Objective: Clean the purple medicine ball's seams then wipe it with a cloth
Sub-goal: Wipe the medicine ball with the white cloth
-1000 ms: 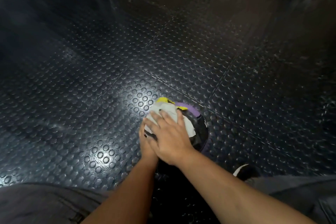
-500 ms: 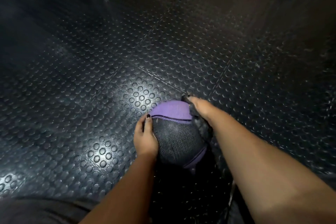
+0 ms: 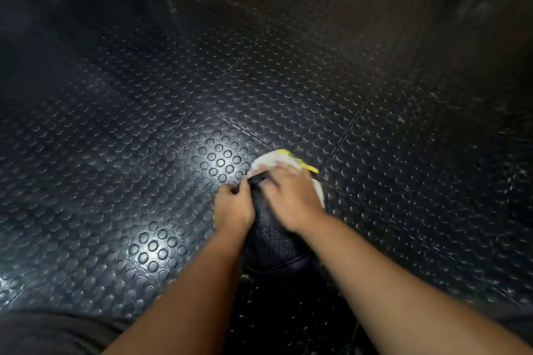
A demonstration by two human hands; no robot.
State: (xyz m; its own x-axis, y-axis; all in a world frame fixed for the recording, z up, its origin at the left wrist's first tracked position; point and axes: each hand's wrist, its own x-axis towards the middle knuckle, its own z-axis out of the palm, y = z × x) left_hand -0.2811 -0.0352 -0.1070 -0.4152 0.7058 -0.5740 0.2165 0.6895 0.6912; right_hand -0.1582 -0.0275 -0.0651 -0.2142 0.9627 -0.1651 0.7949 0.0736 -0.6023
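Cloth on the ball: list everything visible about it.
The cloth is white, soft-looking fabric with a bright yellow edge on its far side. It lies draped over the far upper part of the medicine ball, following its curve. The right hand presses flat on it and hides its middle; a white strip shows past the hand's right side. Blur hides whether the left hand, at the ball's left side, touches it.
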